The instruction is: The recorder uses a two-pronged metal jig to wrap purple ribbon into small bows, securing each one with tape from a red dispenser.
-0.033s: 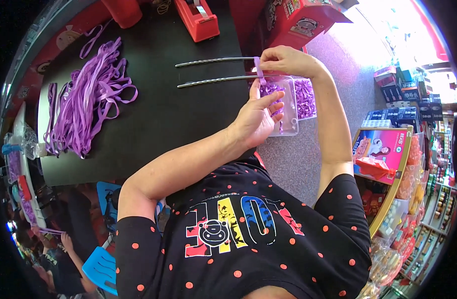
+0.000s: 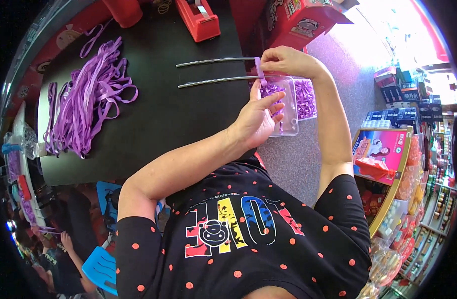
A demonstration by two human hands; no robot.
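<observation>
Two thin twisted metal rods (image 2: 216, 80) lie roughly parallel over the table's right side. A short purple ribbon (image 2: 259, 68) spans their right ends. My right hand (image 2: 284, 62) pinches this ribbon near the farther rod, its fingers closed. My left hand (image 2: 258, 117) is palm up just below the nearer rod. One of its fingertips touches the ribbon's lower end; the other fingers are loosely spread. Beneath and beside my hands, a clear plastic box (image 2: 288, 127) holds small purple ribbon pieces (image 2: 272, 90), partly hidden by my left hand.
A heap of long purple ribbons (image 2: 86, 99) lies on the black table (image 2: 164, 129). A red tape dispenser (image 2: 201, 25) stands at the back, near a red box (image 2: 303, 22). More purple pieces fill another container (image 2: 304, 97). Blue stools (image 2: 100, 269) stand lower left; shop shelves line the right.
</observation>
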